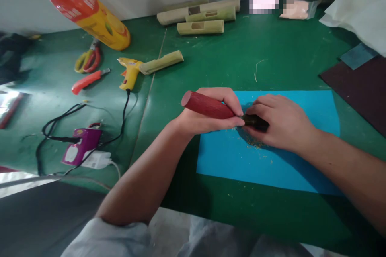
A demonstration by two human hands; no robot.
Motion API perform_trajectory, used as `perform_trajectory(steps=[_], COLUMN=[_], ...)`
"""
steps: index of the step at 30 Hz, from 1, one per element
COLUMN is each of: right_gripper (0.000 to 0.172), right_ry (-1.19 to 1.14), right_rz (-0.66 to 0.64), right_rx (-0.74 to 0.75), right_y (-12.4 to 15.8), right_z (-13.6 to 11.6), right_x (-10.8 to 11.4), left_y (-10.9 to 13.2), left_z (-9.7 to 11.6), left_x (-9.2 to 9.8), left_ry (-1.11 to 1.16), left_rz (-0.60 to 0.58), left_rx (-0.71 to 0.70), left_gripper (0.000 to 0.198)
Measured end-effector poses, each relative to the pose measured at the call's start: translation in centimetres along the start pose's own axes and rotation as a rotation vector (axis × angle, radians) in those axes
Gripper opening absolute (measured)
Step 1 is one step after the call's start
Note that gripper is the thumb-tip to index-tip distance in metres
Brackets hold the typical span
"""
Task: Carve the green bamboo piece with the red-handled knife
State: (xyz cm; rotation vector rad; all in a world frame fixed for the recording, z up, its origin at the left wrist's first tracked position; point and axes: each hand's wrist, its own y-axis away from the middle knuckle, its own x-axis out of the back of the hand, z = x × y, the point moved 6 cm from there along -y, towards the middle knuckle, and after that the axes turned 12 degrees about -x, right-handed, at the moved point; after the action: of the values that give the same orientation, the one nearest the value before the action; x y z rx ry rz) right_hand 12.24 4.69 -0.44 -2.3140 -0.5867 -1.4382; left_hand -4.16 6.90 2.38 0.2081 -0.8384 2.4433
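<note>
My left hand [211, 118] is wrapped round a tool with a red wooden handle [205, 105], whose butt points up and left. My right hand [280, 122] is closed over a small dark piece [256, 121] that meets the tool's front end. Both hands rest over a blue sheet [241, 160] lying on the green table [271, 56]. Fine shavings are scattered on the sheet under the hands. What the tool's tip looks like is hidden by my fingers.
Left of the sheet lie a yellow glue gun [129, 73] with black cord, a bamboo piece [163, 62], scissors [87, 59], a red utility knife [89, 80], a purple box [81, 146] and an orange-yellow can [90, 14]. Several cut bamboo tubes [200, 16] sit at the back. Dark and white sheets [358, 84] lie on the right.
</note>
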Motion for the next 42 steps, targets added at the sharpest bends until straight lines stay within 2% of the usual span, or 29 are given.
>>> perform_trajectory(steps=[6, 11, 18, 21, 24, 26, 28, 30, 35, 38, 42], right_gripper=[0.023, 0.020, 0.020, 0.020, 0.020, 0.020, 0.021, 0.020, 0.017, 0.015, 0.017], right_ry=[0.011, 0.014, 0.026, 0.004, -0.003, -0.002, -0.011, -0.034, -0.067, -0.072, -0.030], right_rz=[0.030, 0.058, 0.051, 0.041, 0.046, 0.047, 0.050, 0.037, -0.008, 0.002, 0.053], right_rx=[0.030, 0.046, 0.064, 0.067, 0.067, 0.063, 0.055, 0.043, 0.003, 0.020, 0.048], right_y=[0.1, 0.2, 0.1, 0.0, 0.0, -0.1, -0.1, -0.1, -0.1, -0.1, 0.0], right_z=[-0.5, -0.7, -0.6, -0.4, -0.3, -0.3, -0.3, -0.2, 0.0, -0.1, -0.4], right_x=[0.0, 0.1, 0.2, 0.0, 0.0, 0.0, 0.1, 0.1, 0.0, 0.0, 0.0], left_y=[0.2, 0.7, 1.0, 0.8, 0.5, 0.6, 0.8, 1.0, 1.2, 1.1, 1.2], left_z=[-0.1, -1.3, -2.7, -2.1, -0.9, -0.1, 0.6, 1.6, 3.9, 3.6, 0.9], left_x=[-0.7, -0.2, 0.1, 0.0, 0.1, 0.4, 0.7, 0.4, -1.9, -2.1, -0.9], left_ry=[0.011, 0.039, 0.062, 0.039, -0.001, -0.064, -0.165, -0.267, -0.389, -0.329, -0.141], left_rz=[-0.058, 0.052, 0.115, 0.106, 0.077, 0.112, 0.152, 0.138, -0.031, 0.031, 0.200], left_rx=[0.039, 0.113, 0.203, 0.126, -0.025, -0.122, -0.203, -0.293, -0.525, -0.524, -0.279], left_gripper=[0.018, 0.028, 0.041, 0.045, 0.056, 0.059, 0.053, 0.045, 0.021, 0.016, 0.029])
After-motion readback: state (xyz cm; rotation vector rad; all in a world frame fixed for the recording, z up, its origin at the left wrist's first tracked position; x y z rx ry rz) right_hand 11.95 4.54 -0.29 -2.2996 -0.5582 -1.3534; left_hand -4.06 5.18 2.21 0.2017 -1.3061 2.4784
